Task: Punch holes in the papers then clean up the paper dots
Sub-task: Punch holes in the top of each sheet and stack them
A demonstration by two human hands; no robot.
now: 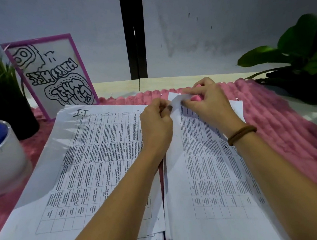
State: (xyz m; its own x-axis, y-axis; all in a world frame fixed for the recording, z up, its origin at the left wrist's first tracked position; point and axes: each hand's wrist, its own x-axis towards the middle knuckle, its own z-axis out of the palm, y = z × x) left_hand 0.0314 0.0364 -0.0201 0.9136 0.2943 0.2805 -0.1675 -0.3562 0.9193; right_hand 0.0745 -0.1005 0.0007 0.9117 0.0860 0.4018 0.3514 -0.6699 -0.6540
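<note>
While left hand (156, 120) pinches sheet (176, 147) edge, right hand (208, 103) grips pink object (195, 97) just beside.

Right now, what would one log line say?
step: punching, likely | left hand: pinches top sheet | right hand: grips pink thing at sheet's top edge | paper dots: on pink mat
</note>
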